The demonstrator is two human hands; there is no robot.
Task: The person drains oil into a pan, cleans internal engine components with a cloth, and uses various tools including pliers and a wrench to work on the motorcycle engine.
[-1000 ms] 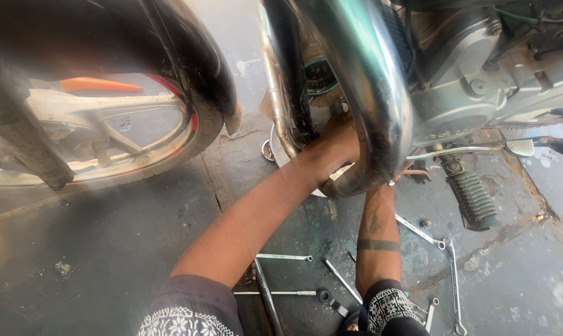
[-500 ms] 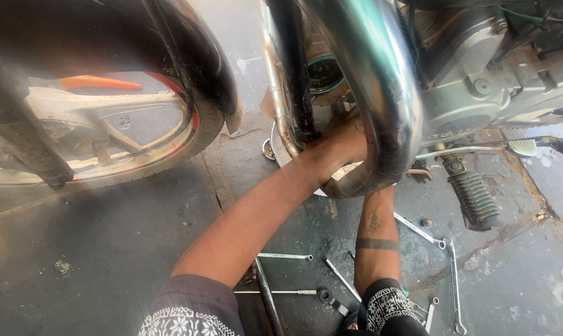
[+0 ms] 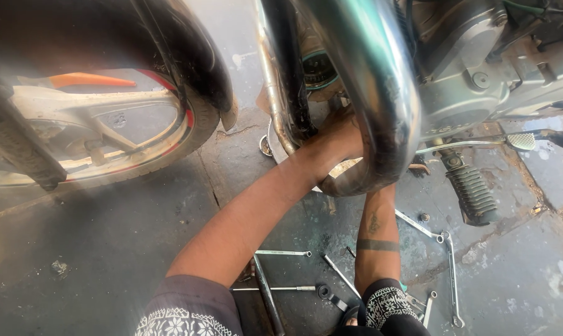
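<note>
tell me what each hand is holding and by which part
Cannot be told: the left hand reaches behind the chrome guard bar, fingers hidden; the right hand is wholly hidden behind it.

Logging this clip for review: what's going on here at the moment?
A person is reaching under a motorcycle with both bare hands. The left hand rests behind the chrome crash guard, next to the front fork; its grip cannot be made out. The right hand is hidden behind the guard, only its forearm showing. Spanners and other tools lie scattered on the stained concrete floor. The front wheel stands to the left, the footpeg to the right.
</note>
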